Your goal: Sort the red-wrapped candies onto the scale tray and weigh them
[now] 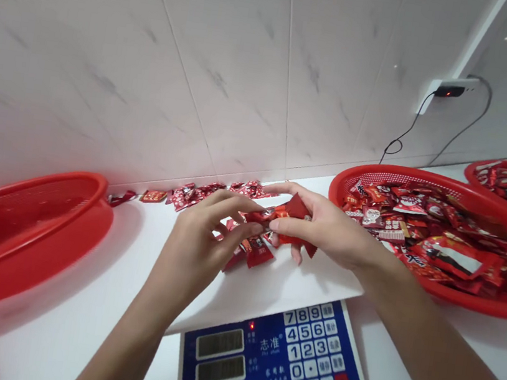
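Observation:
Above the white pan (316, 282) of a digital scale (272, 356), both hands meet over red snack packets. The fingertips of my left hand (208, 227) pinch a small dark red packet (260, 216). My right hand (319, 221) grips a bright red snack packet (295, 211), its thumb on top and fingers beneath. Just below the fingers, a few red packets (258, 252) lie on the pan, partly hidden by the left hand. The scale's blue panel shows number keys and three displays with a small red light; their digits are hard to read.
A red perforated basket (465, 189) heaped with snack packets stands at right, and another filled basket (477, 171) sits behind it. Red baskets (84, 216) are at left. Several small packets (186, 196) lie along the tiled wall. A cable (400, 138) hangs from the socket (430, 92).

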Demonstrator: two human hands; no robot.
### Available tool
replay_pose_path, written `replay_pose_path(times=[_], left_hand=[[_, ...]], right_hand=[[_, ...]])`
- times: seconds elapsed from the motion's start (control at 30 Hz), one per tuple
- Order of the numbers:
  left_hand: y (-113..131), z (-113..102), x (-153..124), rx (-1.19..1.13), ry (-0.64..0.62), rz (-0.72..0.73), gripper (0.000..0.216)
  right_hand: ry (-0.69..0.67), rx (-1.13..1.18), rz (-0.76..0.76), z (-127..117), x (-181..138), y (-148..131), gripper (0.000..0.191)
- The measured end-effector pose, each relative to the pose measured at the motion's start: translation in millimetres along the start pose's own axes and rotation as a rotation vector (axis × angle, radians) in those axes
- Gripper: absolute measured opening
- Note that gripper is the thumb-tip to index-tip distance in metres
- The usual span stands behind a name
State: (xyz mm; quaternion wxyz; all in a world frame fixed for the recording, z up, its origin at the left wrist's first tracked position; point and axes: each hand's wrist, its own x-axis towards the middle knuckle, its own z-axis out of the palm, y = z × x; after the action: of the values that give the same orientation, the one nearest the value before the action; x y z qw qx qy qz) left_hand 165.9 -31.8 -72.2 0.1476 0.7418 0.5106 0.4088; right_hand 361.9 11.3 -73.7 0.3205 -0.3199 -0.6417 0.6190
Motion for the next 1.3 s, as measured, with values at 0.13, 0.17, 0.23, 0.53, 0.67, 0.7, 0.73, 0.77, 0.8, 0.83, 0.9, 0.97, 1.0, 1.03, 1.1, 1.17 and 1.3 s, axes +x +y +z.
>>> replay_pose_path(times=[0.13, 0.17, 0.23, 0.53, 0.67, 0.7, 0.73, 0.77, 0.8, 0.83, 0.9, 0.97, 1.0, 1.03, 1.1, 1.17, 1.3], left_hand=[[-1.0, -3.9, -1.3, 0.016, 0.084, -0.028, 0.009], [-1.0, -4.3, -2.0, 0.022, 0.115, -0.014, 0.009], [-0.6, -4.4, -3.7, 0.049, 0.197, 0.018, 0.009], [-2.1, -3.3, -3.0, -0.125, -0.058, -0.082, 0.017], [-5.2, -0.1, 1.2, -0.114, -0.146, -0.098, 0.018], [-4.6, 0.4, 1.8, -0.082, -0.129, -0.075, 0.018], [-3.5, 0.7, 2.2, -0.047, -0.102, -0.050, 0.018], [-1.9, 0.7, 2.3, -0.013, -0.072, -0.025, 0.018], [-0.2, 0.5, 2.2, 0.019, -0.049, -0.004, 0.018], [1.6, 0.1, 1.9, 0.046, -0.036, 0.015, 0.018], [4.4, -1.2, 1.1, 0.084, -0.030, 0.050, 0.019], [5.7, -2.9, 0.2, 0.104, -0.031, 0.073, 0.018], [5.7, -3.8, -0.2, 0.110, -0.032, 0.079, 0.016], [5.4, -4.6, -0.6, 0.118, -0.034, 0.083, 0.015], [3.9, -6.1, -1.3, 0.137, -0.044, 0.093, 0.015], [1.7, -7.1, -2.1, 0.155, -0.044, 0.107, 0.015], [-2.6, -8.7, -3.1, 0.187, -0.039, 0.128, 0.016]], right_hand=[[0.061, 0.026, 0.023, -7.3, 5.4, 0.5, 0.037], [0.060, 0.041, 0.030, -9.0, 6.3, 1.2, 0.039], [0.045, 0.066, 0.031, -11.5, 7.5, 3.1, 0.046], [0.123, 0.024, -0.172, -5.9, 5.4, 2.2, 0.030], [0.156, -0.028, -0.129, -2.9, 6.8, 2.1, 0.029], [0.162, -0.036, -0.121, -2.5, 7.6, 3.0, 0.029], [0.165, -0.034, -0.113, -2.4, 8.5, 4.2, 0.030], [0.160, -0.027, -0.107, -2.5, 9.5, 5.9, 0.031], [0.149, -0.016, -0.103, -2.8, 10.6, 7.8, 0.032], [0.139, -0.005, -0.104, -3.2, 11.7, 9.7, 0.033], [0.120, 0.007, -0.117, -4.0, 13.5, 13.3, 0.033], [0.113, 0.007, -0.135, -4.4, 14.3, 15.4, 0.033], [0.112, 0.009, -0.140, -4.4, 14.2, 15.7, 0.033], [0.111, 0.010, -0.140, -4.3, 13.7, 15.5, 0.033], [0.104, 0.011, -0.133, -3.6, 12.2, 13.8, 0.032], [0.107, 0.009, -0.133, -2.5, 10.5, 11.4, 0.032], [0.131, 0.015, -0.127, 1.1, 9.7, 8.9, 0.033]])
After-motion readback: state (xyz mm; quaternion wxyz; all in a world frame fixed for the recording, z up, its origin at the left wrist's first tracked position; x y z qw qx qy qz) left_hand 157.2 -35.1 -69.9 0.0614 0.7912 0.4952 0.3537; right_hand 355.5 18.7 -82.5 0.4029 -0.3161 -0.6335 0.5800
